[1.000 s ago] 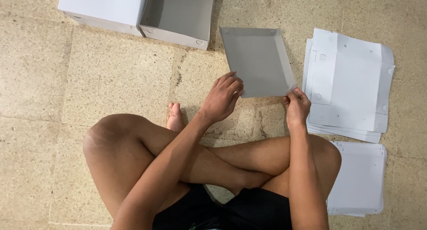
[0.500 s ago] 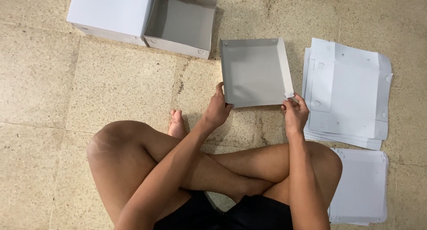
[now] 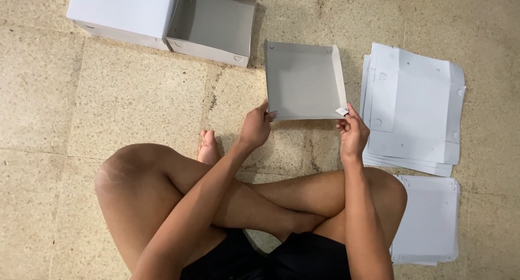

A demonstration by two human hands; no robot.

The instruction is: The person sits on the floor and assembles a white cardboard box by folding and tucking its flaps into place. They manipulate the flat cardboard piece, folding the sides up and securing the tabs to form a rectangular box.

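Tiled floor (image 3: 108, 95) w/ person sitting cross-legged, working cardboard into boxes. Biggest pieces first: one closed white box (image 3: 122, 11) at top left looks finished, and touching its right side sits an open grey box (image 3: 214, 22), walls up, also looks done. Stack of flat white blanks (image 3: 417, 104) lies to the right, w/ a second flat pile (image 3: 430, 220) nearer the right knee, so judging by those piles, plenty left to fold. In hand: half-formed grey tray (image 3: 303, 79), on the floor between the open box and the flat stack, far wall and right wall raised, near edge not yet up as far as I can tell. Left hand (image 3: 255, 128) pinches the tray's near-left corner, fingers closed on the card edge. Right hand (image 3: 352, 132) has thumb and fingertips together on a small tab (image 3: 341, 111) at the near-right corner. Approx progress: two boxes standing, third partway, near wall and corner tabs look left to do on this one.
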